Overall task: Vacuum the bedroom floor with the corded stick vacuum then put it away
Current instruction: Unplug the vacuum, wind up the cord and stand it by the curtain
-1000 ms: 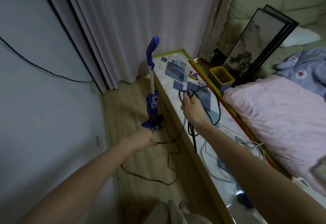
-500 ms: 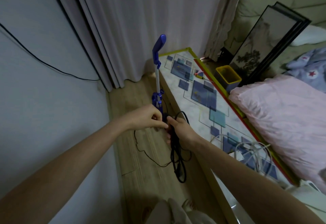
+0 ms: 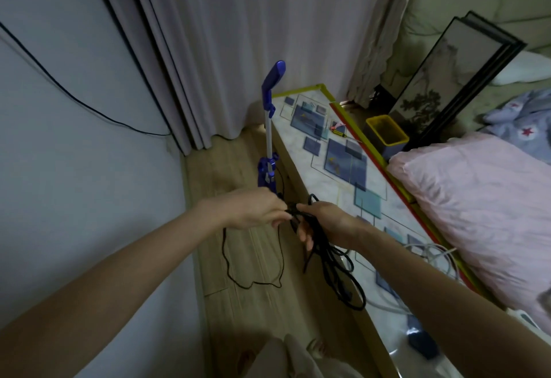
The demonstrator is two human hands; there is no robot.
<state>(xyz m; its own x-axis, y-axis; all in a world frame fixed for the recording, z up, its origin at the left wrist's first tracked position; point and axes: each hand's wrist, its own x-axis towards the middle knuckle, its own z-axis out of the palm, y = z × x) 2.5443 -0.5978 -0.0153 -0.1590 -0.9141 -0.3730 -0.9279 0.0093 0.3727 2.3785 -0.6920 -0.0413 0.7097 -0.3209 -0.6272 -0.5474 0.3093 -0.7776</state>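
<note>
- I see the blue corded stick vacuum point(image 3: 269, 136) standing upright at frame centre, beside the patterned low table point(image 3: 343, 166).
- My right hand point(image 3: 323, 222) grips looped black cord point(image 3: 334, 261); my left hand point(image 3: 256, 209) pinches the strand.
- Pink pillow point(image 3: 477, 207) lies at right.

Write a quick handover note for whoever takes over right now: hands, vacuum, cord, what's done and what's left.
Right hand: grips the coiled loops of the black power cord, which hang below it.
Left hand: pinches the cord next to the right hand.
Blue stick vacuum: stands upright beside the low patterned table, by the curtain.
Done: most of the cord gathered.
Left: a slack loop lies on the wooden floor; finish coiling, then put the vacuum away.
</note>
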